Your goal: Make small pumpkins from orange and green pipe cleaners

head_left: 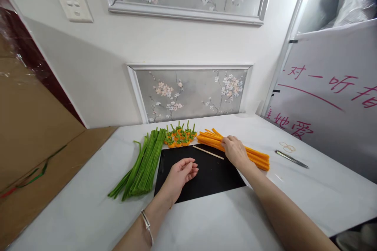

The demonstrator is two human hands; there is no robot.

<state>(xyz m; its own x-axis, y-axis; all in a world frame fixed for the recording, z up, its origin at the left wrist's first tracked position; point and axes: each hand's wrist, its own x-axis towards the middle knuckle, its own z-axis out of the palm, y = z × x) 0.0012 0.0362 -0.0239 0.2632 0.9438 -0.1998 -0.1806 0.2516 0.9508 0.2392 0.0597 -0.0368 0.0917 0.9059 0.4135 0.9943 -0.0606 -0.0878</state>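
Observation:
My right hand (235, 150) reaches onto a bundle of orange pipe cleaners (257, 157), its fingers closed at the bundle's upper side; how many stems they pinch is hidden. Over a black mat (203, 182) hovers my left hand (183, 173), fingers loosely curled and nothing visible in them. A thin wooden stick (208, 152) lies slantwise on the mat's far part, between the two hands. Left of the mat is a thick bundle of green pipe cleaners (144, 166). Behind the mat sits a cluster of small orange-and-green pipe-cleaner pieces (179, 136) with upright green stems.
Tweezers or a similar slim metal tool (291, 159) lie at the right, near some thin rubber bands (287, 147). Brown cardboard (59, 172) borders the white table (88, 219) on the left. A wall with framed flower panels (191, 94) stands behind; a whiteboard (330, 117) is at right.

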